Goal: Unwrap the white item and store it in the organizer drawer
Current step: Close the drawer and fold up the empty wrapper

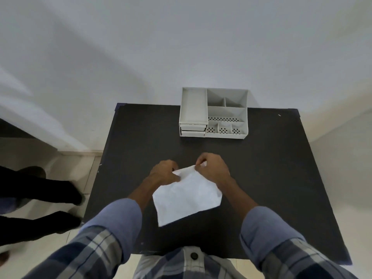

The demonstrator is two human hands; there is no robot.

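Observation:
A white sheet-like wrapping (187, 196) hangs spread above the black table (261, 168), held at its top edge. My left hand (164, 173) pinches the upper left of that edge and my right hand (213, 168) pinches the upper right corner. A small white bit shows at my right fingertips; I cannot tell whether it is the item or a fold. The white organizer (214, 113) stands at the table's far edge, with two shut drawers (192, 130) stacked at its front left under an open tray.
The organizer's right side has several open compartments, some with perforated floors. A wall rises just behind it. A person's dark-trousered legs (40, 198) stand on the tiled floor left of the table.

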